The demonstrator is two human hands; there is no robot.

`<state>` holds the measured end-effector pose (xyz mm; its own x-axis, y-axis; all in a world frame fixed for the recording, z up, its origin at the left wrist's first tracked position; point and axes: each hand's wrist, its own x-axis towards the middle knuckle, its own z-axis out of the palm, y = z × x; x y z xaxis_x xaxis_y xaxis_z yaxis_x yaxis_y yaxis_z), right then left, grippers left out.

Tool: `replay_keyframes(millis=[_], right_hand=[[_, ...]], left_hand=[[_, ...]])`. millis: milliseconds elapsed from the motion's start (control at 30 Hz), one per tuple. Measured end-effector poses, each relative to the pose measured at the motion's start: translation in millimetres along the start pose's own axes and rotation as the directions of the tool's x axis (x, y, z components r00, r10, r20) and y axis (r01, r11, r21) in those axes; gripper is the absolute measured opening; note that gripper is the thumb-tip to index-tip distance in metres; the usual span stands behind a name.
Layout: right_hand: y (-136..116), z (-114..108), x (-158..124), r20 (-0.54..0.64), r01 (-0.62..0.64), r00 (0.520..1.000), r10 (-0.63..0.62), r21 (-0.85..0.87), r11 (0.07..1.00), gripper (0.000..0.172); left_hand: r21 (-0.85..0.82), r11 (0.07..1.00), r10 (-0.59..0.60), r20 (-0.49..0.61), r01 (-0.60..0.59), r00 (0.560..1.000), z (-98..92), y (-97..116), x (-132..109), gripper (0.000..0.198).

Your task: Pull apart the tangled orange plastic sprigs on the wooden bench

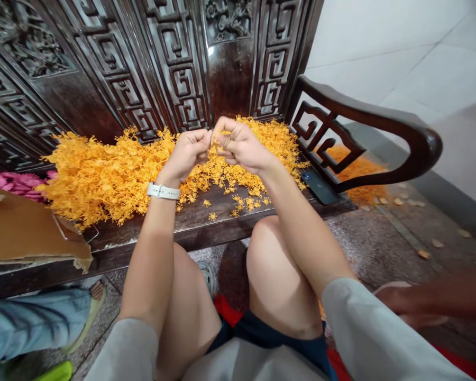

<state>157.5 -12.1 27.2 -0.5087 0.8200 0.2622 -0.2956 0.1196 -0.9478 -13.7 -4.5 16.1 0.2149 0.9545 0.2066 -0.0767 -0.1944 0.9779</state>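
Observation:
My left hand (187, 152), with a pale watch strap (163, 191) on the wrist, is closed in a pinch. Its fingertips meet those of my right hand (240, 144), which is also closed. A small orange-yellow plastic flower piece (220, 134) shows at the right fingers, partly hidden and blurred. What the left fingers pinch is hidden. Below and behind both hands, a long heap of orange-yellow plastic flower pieces (115, 177) lies on the dark wooden bench (198, 217). Several loose pieces (249, 203) are scattered near the bench's front edge.
A carved backrest (232, 74) rises behind the heap, with a curved armrest (365, 106) at right. A phone (320, 186) lies beside the armrest. At left are a cardboard box (27, 227) and magenta flowers (18, 185). More orange pieces (355, 172) lie beyond the armrest. Another person's leg (35, 320) is at lower left.

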Motion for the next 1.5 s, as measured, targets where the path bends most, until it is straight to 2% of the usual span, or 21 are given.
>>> replay_keyframes(millis=[133, 233, 333, 400, 533, 600, 667, 733, 833, 933, 1033, 1133, 1167, 1200, 1267, 1300, 1333, 1367, 1433, 1467, 1500], right_hand=[[4.9, -7.5, -1.1, 0.144, 0.012, 0.988, 0.055, -0.423, 0.906, 0.031], [11.7, -17.5, -1.0, 0.050, -0.014, 0.997, 0.059, -0.626, 0.780, 0.032], [24.4, -32.2, 6.8, -0.101, -0.030, 0.994, -0.036, -0.581, 0.813, 0.020], [35.5, -45.9, 16.6, -0.219, 0.000, 0.965, -0.143, -0.548, 0.837, 0.011], [50.2, -72.5, 30.5, -0.356, 0.007, 0.879, -0.316, -0.656, 0.755, 0.042], [48.5, -74.0, 28.3, -0.387, -0.019, 0.884, -0.261, -0.588, 0.809, 0.053], [41.7, -64.3, 21.4, -0.328, -0.051, 0.941, -0.086, -0.386, 0.921, 0.062], [34.1, -47.9, 14.2, -0.139, -0.116, 0.986, 0.093, -0.167, 0.979, 0.069], [28.2, -25.3, 9.3, 0.061, -0.178, 0.981, 0.182, -0.062, 0.982, 0.065], [26.7, -16.3, 9.7, 0.136, -0.193, 0.968, 0.210, -0.133, 0.972, 0.054], [17.9, -19.3, 6.2, 0.256, -0.172, 0.946, 0.197, -0.119, 0.978, 0.038], [-0.3, -30.0, -5.2, 0.297, 0.017, 0.952, -0.079, 0.206, 0.978, 0.017], [-6.4, -34.7, -9.9, 0.305, 0.095, 0.923, -0.233, 0.407, 0.908, 0.015], [-11.5, -39.6, -14.6, 0.293, 0.133, 0.872, -0.391, 0.628, 0.767, 0.018], [-16.7, -49.7, -22.9, 0.166, 0.074, 0.773, -0.612, 0.935, 0.346, 0.031], [-16.5, -54.6, -26.2, 0.085, 0.044, 0.769, -0.634, 0.982, 0.184, 0.039], [-14.6, -59.2, -28.6, 0.026, 0.063, 0.796, -0.605, 0.990, 0.126, 0.045], [-11.4, -63.1, -30.2, -0.002, 0.124, 0.840, -0.543, 0.974, 0.188, 0.049], [-2.5, -68.3, -30.8, 0.041, 0.194, 0.929, -0.368, 0.793, 0.578, 0.060], [2.2, -68.9, -30.1, 0.079, 0.162, 0.961, -0.265, 0.616, 0.771, 0.066], [6.6, -67.8, -28.9, 0.116, 0.114, 0.977, -0.181, 0.436, 0.893, 0.072]], left_hand=[[0.361, 0.929, 0.055, 0.078, -0.080, 0.995, -25.5, -14.9, -2.3, 0.042], [0.428, 0.902, 0.061, -0.017, -0.048, 0.998, -39.6, -27.6, -4.9, 0.045], [0.335, 0.942, 0.064, -0.088, -0.031, 0.994, -44.0, -27.5, -5.2, 0.039], [0.237, 0.970, 0.080, -0.119, -0.050, 0.990, -43.7, -19.4, -4.5, 0.037], [-0.020, 0.995, 0.095, -0.187, -0.100, 0.978, -47.5, 0.8, -3.3, 0.040], [-0.144, 0.982, 0.082, -0.243, -0.120, 0.967, -53.3, 5.4, -1.7, 0.042], [-0.253, 0.954, 0.078, -0.309, -0.161, 0.948, -59.8, 4.4, 1.4, 0.044], [-0.340, 0.913, 0.092, -0.366, -0.225, 0.926, -64.8, -0.8, 5.0, 0.043], [-0.395, 0.871, 0.122, -0.401, -0.291, 0.908, -66.8, -8.8, 7.7, 0.037], [-0.392, 0.881, 0.103, -0.386, -0.265, 0.917, -62.9, -10.2, 5.9, 0.038], [-0.422, 0.895, 0.006, -0.321, -0.148, 0.947, -57.6, -7.9, 2.5, 0.046], [-0.377, 0.924, -0.062, -0.301, -0.059, 0.952, -54.4, -9.0, 0.1, 0.051], [-0.345, 0.938, -0.075, -0.305, -0.037, 0.949, -53.6, -10.3, -0.3, 0.052], [-0.315, 0.949, -0.086, -0.307, -0.016, 0.948, -52.6, -11.9, -0.6, 0.054], [-0.278, 0.960, -0.114, -0.283, 0.033, 0.952, -50.2, -14.9, -1.0, 0.057], [-0.263, 0.963, -0.125, -0.266, 0.053, 0.956, -48.6, -16.2, -1.2, 0.058], [-0.245, 0.967, -0.132, -0.250, 0.069, 0.959, -47.0, -17.4, -1.4, 0.059], [-0.222, 0.971, -0.137, -0.236, 0.084, 0.962, -45.4, -18.6, -1.5, 0.059], [-0.158, 0.981, -0.145, -0.212, 0.113, 0.966, -42.9, -21.6, -1.3, 0.059], [-0.117, 0.985, -0.150, -0.207, 0.128, 0.967, -42.2, -23.7, -0.9, 0.058], [-0.070, 0.987, -0.155, -0.206, 0.143, 0.966, -42.1, -26.2, -0.3, 0.056]])
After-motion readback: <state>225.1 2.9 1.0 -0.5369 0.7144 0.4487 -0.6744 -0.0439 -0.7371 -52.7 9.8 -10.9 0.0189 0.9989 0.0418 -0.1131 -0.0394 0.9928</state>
